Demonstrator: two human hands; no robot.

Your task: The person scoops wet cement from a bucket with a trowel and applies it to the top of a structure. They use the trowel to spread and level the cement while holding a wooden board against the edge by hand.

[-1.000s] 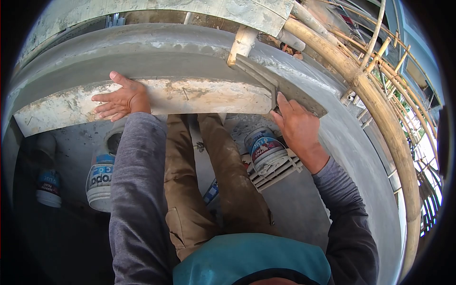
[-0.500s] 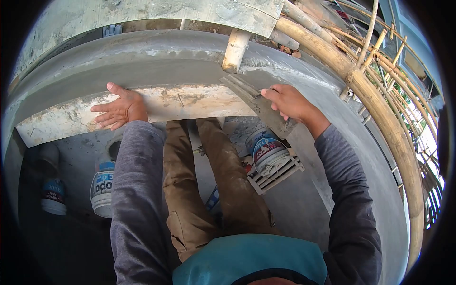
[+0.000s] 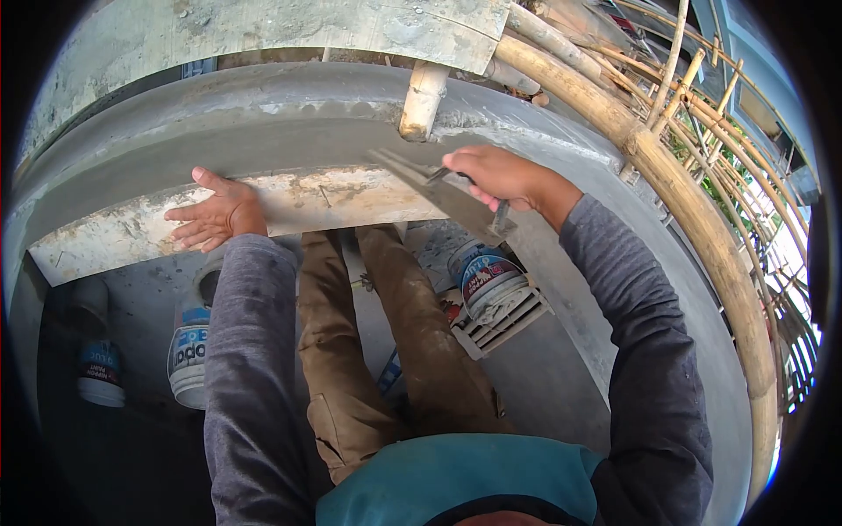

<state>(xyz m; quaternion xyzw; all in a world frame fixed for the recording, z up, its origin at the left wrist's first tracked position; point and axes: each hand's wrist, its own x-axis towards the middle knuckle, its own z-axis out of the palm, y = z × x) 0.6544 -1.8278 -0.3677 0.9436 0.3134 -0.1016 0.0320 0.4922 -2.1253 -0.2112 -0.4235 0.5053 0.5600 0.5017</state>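
My left hand lies with fingers spread against a pale, cement-stained wooden board, which runs along the near edge of the ledge. A nail sticks out of the board to the right of that hand. My right hand is closed round the handle of a plastering trowel. The trowel's long flat blade slants across the board's right end, its far tip over the smooth grey mortar on the ledge. Fingers cover most of the handle.
A short bamboo post rises from the ledge beyond the trowel. Thick bamboo poles curve along the right side. Below stand paint buckets, a crate and, at left, a white bucket. A stained panel spans the top.
My right hand has moved left with the trowel, and the blade now reaches further over the board and mortar. My left hand stays spread on the board.
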